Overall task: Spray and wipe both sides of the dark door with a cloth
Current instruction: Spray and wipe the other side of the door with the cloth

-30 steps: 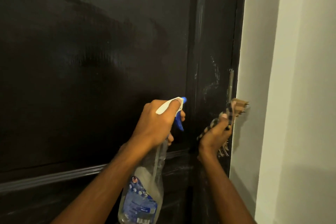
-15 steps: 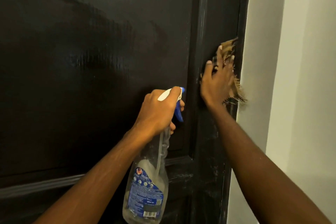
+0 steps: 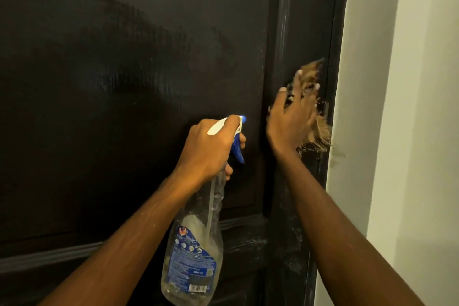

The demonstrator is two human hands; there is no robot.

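The dark door (image 3: 124,82) fills the left and middle of the head view, its glossy panel streaked with wet marks. My left hand (image 3: 211,149) grips the neck of a clear spray bottle (image 3: 196,243) with a white and blue trigger head, nozzle pointing at the door. My right hand (image 3: 291,119) presses a frayed tan cloth (image 3: 320,131) flat against the door's right stile near its edge. The fingers are spread over the cloth, which is blurred.
A pale wall (image 3: 409,107) runs down the right side, right beside the door's edge. A raised moulding rail (image 3: 49,256) crosses the door low on the left.
My right hand with the cloth rose from the latch area up the door's right stile, then dropped slightly. My left hand and the bottle lifted a little.
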